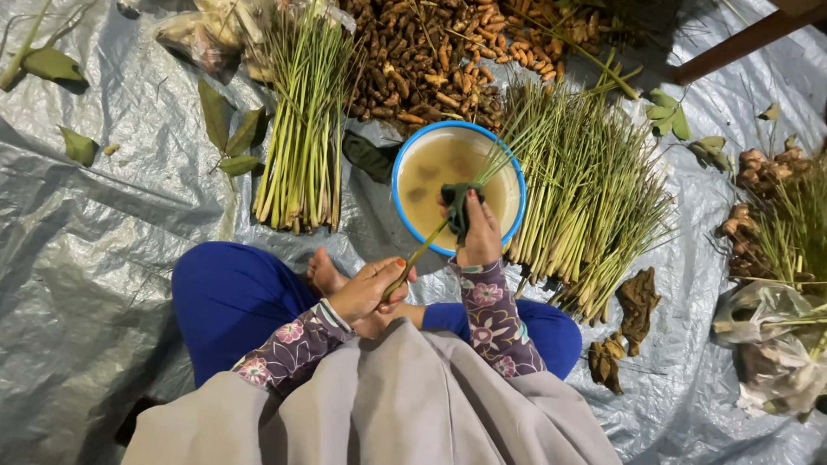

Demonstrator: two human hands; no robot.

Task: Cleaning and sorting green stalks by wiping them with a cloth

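I sit cross-legged on a grey tarp. My left hand pinches the lower end of a long green stalk over my lap. My right hand grips a dark green cloth wrapped around that stalk, at the near rim of a blue-rimmed bowl of cloudy yellowish water. The stalk's leafy top reaches across the bowl toward the upper right.
A tidy bundle of green stalks lies left of the bowl; a bigger loose heap lies right. Brown roots are piled behind. Plastic bags, ginger-like roots, dry leaves and a wooden leg sit at the right.
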